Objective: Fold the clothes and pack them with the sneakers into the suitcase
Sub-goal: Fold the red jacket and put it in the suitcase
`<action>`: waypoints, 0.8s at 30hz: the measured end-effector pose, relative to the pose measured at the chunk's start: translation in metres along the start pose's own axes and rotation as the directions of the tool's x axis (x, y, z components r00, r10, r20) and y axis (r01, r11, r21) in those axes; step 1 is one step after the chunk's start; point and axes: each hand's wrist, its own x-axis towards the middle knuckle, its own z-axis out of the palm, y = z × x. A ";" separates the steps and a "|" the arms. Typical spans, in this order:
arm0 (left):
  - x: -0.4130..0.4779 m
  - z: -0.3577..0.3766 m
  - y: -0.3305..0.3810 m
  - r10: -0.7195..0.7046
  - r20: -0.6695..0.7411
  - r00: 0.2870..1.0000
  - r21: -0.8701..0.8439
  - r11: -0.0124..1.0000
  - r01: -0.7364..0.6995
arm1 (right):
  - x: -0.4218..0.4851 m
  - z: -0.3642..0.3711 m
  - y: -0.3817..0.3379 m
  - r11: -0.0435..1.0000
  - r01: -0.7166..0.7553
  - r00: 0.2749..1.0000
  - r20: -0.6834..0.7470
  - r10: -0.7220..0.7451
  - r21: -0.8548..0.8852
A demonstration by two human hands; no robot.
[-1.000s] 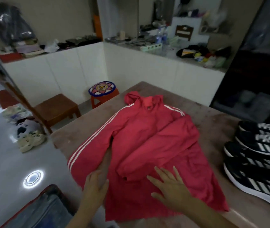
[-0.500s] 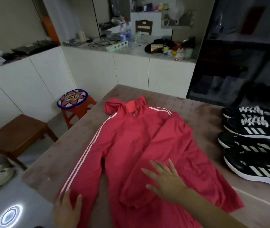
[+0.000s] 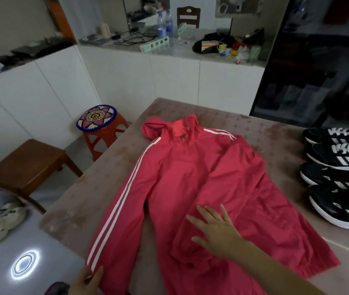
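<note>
- At the near left corner of the table (image 3: 80, 209): one left hand (image 3: 85, 281), only partly in frame. Its thumb and fingers pinch together on the cuff of the striped sleeve.
- On the lower middle of the garment, toward the near edge: one right hand (image 3: 219, 233), palm down. Its fingers (image 3: 203, 212) are straight and spread apart, pressing flat on the folded-in sleeve.
- Under both hands, across the centre of the table: one red jacket (image 3: 180, 177), laid flat with its collar toward the far edge and its hem toward the near edge. One sleeve, with white stripes, runs straight down the left side to the near edge. The other sleeve is folded across the body.
- Along the right edge of the table: four black sneakers (image 3: 343, 211) with white stripes and white soles. They stand soles down, side by side in a row, apart from the jacket.
- On the floor beyond the left edge: one orange stool (image 3: 105, 135) with a round flower-patterned top, and one brown wooden seat (image 3: 26, 165) near it.
- Beyond the far edge: one white counter (image 3: 175, 77) carrying two water bottles (image 3: 165, 24) among mixed clutter.
</note>
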 end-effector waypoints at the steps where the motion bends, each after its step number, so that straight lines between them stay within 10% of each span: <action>1: 0.000 -0.006 0.006 0.026 -0.017 1.000 0.010 1.000 -0.026 | 0.001 0.001 -0.002 1.000 0.012 1.000 0.007 -0.012 -0.003; 16: -0.027 -0.073 0.101 0.348 0.127 0.929 0.204 0.907 -0.367 | 0.004 -0.033 -0.091 0.889 0.459 0.884 -0.110 -0.455 0.010; 24: -0.047 -0.053 0.190 0.256 0.308 0.916 -0.405 0.907 -0.117 | -0.002 -0.050 -0.113 0.857 0.511 0.734 -0.554 -0.393 0.070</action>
